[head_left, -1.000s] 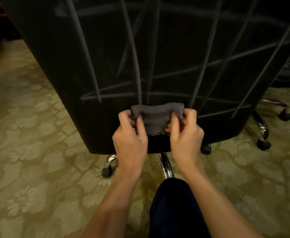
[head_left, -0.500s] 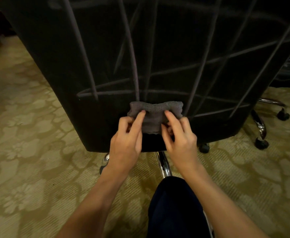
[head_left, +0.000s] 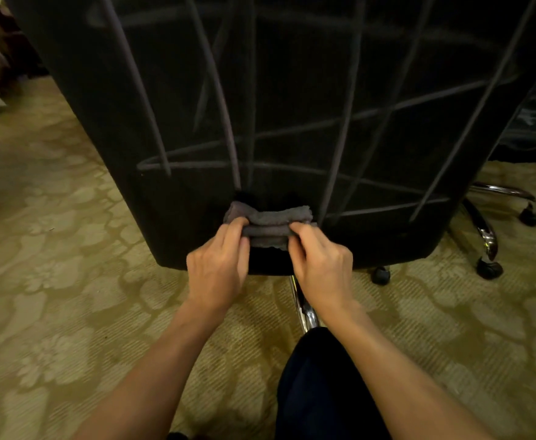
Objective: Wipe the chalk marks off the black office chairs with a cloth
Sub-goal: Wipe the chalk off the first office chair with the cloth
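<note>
- Left hand [head_left: 217, 268] and right hand [head_left: 319, 265] each pinch one end of the folded grey cloth [head_left: 268, 222], making a firm pad.
- Just above that grip, pale chalk marks [head_left: 346, 122] cross the black fabric chair back [head_left: 292, 90], apparently unwiped.

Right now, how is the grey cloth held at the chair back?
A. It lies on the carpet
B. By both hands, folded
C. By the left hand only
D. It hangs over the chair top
B: the left hand and right hand each pinch an end of the folded cloth.
</note>
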### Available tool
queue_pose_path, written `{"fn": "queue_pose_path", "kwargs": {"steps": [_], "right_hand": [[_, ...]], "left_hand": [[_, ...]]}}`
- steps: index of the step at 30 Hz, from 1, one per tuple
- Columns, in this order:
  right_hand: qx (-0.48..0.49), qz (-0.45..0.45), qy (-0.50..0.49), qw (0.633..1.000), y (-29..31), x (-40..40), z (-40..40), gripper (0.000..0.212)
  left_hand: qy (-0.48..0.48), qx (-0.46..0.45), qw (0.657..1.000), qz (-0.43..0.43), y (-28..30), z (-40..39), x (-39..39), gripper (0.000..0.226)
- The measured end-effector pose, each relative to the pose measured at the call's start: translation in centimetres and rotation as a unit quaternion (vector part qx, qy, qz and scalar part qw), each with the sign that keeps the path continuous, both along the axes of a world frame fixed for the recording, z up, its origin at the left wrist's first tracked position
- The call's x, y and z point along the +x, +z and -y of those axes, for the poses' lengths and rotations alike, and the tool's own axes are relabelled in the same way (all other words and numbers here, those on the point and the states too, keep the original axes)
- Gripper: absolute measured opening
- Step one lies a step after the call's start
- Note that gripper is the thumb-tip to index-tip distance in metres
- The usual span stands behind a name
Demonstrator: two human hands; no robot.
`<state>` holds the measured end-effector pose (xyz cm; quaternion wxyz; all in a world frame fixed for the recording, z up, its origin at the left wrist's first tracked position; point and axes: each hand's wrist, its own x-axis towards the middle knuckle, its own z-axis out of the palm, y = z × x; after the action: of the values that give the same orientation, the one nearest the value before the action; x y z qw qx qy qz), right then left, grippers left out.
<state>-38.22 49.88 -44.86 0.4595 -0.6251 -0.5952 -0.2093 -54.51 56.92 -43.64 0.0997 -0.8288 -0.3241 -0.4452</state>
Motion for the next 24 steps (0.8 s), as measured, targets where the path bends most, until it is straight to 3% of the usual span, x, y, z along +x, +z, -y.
{"fn": "queue_pose_path", "kwargs": {"steps": [5,11,15,18,24], "right_hand": [[-0.043,-0.047,-0.004,0.998,0.3,-0.7,0.5,0.021],[0.054,-0.056,-0.024,0.997,5.3,0.3,-0.3,0.018],[0.002,-0.038,-0.023,0.999,0.7,1.1,0.7,0.016],[-0.040,-0.060,-0.037,0.997,-2.1,1.2,2.2,0.017],[0.071,-0.107,-0.059,0.990,5.7,4.3,1.7,0.019]], "left_hand": [[0.019,-0.047,0.999,0.015,-0.6,0.9,0.5,0.024],[0.023,-0.043,0.991,0.122,4.0,0.7,3.2,0.020],[0.006,-0.040,0.997,0.069,-0.1,1.0,2.6,0.022],[0.004,-0.087,0.995,0.050,-2.4,2.2,2.8,0.022],[-0.018,-0.114,0.982,0.150,4.9,3.6,7.5,0.020]]}}
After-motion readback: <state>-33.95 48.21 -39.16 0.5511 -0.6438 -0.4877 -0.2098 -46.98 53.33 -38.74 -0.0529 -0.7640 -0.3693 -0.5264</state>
